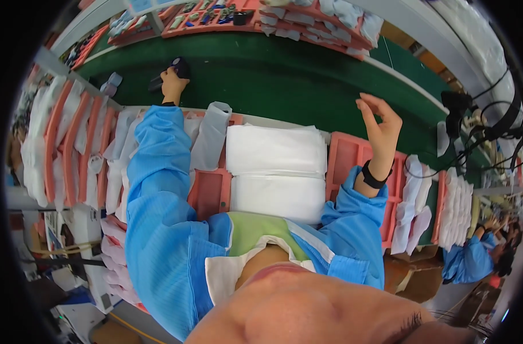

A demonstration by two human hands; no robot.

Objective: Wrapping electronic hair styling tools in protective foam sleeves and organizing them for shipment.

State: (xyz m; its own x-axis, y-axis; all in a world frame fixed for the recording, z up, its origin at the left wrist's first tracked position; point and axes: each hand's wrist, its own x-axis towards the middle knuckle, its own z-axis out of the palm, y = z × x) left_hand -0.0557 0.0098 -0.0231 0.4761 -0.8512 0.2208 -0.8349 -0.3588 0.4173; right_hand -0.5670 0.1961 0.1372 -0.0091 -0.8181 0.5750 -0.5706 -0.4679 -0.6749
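Observation:
My left hand (pixel 173 86) reaches out over the green work surface (pixel 261 74) at the far left. Its fingers are closed on a dark handheld device (pixel 181 67) with a rounded head, and the palm hides part of it. To the right, my right hand (pixel 382 123) is raised over the edge of the green surface with thumb and fingers apart, holding nothing. Between my forearms lie two stacks of white sheets (pixel 275 150) on a pink tray (pixel 210 192). A translucent sleeve-wrapped item (pixel 211 135) lies on the tray left of the sheets.
Pink trays of white-wrapped items (pixel 80 143) stand at the left. Another pink tray (pixel 347 152) lies under my right forearm, with wrapped pieces (pixel 413 189) beyond it. Trays with small parts (pixel 212 17) line the back. Black cables (pixel 502 114) hang at right; a co-worker (pixel 471 258) is farther off.

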